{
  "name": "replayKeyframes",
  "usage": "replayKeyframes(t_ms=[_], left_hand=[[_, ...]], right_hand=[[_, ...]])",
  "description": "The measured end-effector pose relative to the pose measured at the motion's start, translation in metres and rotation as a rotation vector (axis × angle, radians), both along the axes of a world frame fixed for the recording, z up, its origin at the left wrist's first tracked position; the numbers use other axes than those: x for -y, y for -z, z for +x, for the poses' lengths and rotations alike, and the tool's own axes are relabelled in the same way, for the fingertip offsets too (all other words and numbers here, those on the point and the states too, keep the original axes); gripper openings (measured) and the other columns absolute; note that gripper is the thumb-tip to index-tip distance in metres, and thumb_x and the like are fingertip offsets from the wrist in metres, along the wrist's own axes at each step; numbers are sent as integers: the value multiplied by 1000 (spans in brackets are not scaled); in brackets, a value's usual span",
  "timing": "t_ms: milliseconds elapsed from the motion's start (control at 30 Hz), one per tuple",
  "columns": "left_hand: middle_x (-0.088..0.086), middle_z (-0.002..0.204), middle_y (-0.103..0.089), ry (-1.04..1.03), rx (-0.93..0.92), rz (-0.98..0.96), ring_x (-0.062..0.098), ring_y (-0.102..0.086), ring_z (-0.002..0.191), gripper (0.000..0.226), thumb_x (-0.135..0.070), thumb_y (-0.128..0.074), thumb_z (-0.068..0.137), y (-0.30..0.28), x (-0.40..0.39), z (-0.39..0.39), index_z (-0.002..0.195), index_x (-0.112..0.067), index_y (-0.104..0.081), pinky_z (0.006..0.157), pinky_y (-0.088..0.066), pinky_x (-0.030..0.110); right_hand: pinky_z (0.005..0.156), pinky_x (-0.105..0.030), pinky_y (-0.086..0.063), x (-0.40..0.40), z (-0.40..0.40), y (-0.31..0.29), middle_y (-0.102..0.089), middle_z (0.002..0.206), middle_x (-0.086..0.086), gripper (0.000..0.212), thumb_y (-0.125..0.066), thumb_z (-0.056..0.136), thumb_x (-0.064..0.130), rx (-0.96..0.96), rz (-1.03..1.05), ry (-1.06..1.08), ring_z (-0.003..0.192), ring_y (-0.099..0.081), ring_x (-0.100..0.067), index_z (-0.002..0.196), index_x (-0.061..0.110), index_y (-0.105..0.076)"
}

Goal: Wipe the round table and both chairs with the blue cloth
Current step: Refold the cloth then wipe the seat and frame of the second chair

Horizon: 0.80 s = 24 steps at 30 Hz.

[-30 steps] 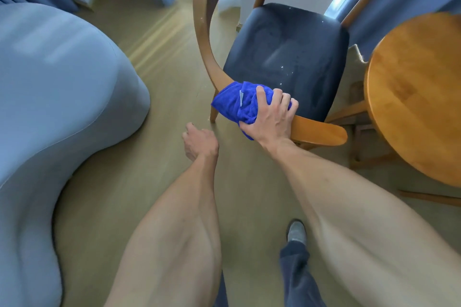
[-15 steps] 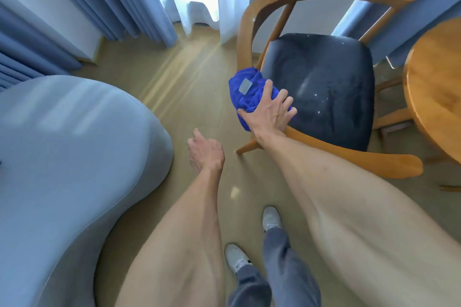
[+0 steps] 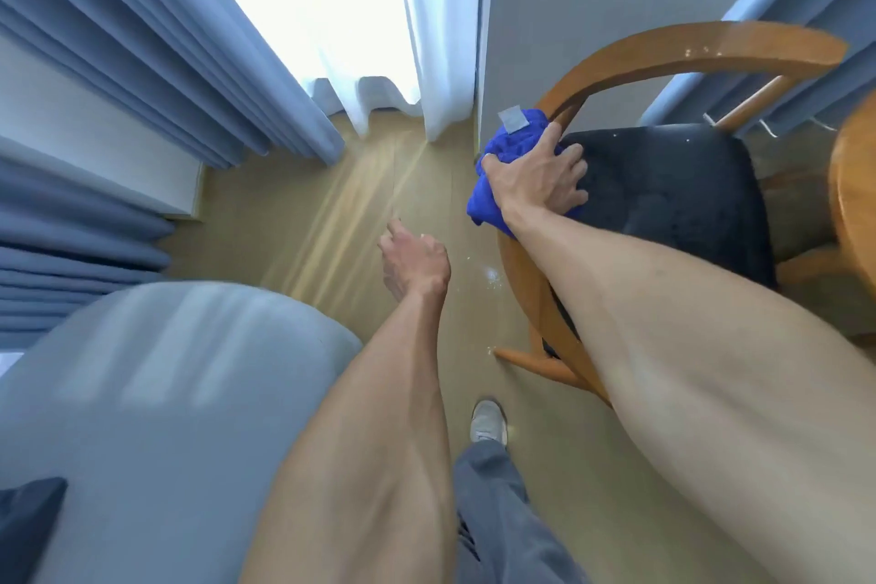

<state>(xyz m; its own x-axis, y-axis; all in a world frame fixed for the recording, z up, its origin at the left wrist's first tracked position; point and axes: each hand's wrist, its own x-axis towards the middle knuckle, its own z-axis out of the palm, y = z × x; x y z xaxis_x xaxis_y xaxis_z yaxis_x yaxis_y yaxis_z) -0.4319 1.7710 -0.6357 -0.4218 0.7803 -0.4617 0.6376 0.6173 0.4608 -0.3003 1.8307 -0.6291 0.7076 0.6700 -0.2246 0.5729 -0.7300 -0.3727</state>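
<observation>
Head view: one grey sofa [image 3: 156, 394] at lower left, largest item. One wooden chair [image 3: 673, 62], dark seat, at right; a second chair is out of frame. One round table [image 3: 855, 185], edge only, far right. Blue curtains [image 3: 142, 38] flank one white sheer [image 3: 426, 14]. One blue cloth [image 3: 516, 147], bunched on the chair's curved rail; right hand [image 3: 535, 178] grips it there. Left hand [image 3: 412, 261] hangs loosely curled over the floor, holding nothing. One shoe [image 3: 488, 422] below.
</observation>
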Motion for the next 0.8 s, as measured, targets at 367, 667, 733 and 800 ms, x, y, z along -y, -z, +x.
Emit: replayKeyframes(t_ms=[367,667,733,800], left_hand=[[14,135,-48,206,-40,-30,34,-56,114,49,-18,-42,96,22,-154,47,145,-15,-36,91,-42,38],[12,131,-48,595,-8,-29,31,-51,115,46,-18,-42,97,72,-245,138,143,-17,-39,80,-29,29],[12,127,-50,666,22,-25,31,-52,113,45,-20,-42,97,77,-252,153,141,-18,-41,81,-29,29],[12,122,-54,694,47,-21,32,-54,110,38,-23,-45,95,83,-260,169,132,-16,-48,80,-32,30]], right_hand=[[108,-54,-23,-103,45,35,0,161,-24,97,-61,78,65,2,-54,196,150,-2,-35,154,27,-12],[111,-55,-22,-161,104,72,-19,160,-23,82,-55,79,63,275,38,317,149,-17,-35,145,17,-39],[111,-55,-20,-163,113,75,-25,159,-20,77,-50,80,61,321,64,288,148,-20,-34,141,15,-45],[110,-55,-20,-162,126,74,-34,155,-16,69,-48,83,58,374,112,205,147,-25,-33,138,15,-49]])
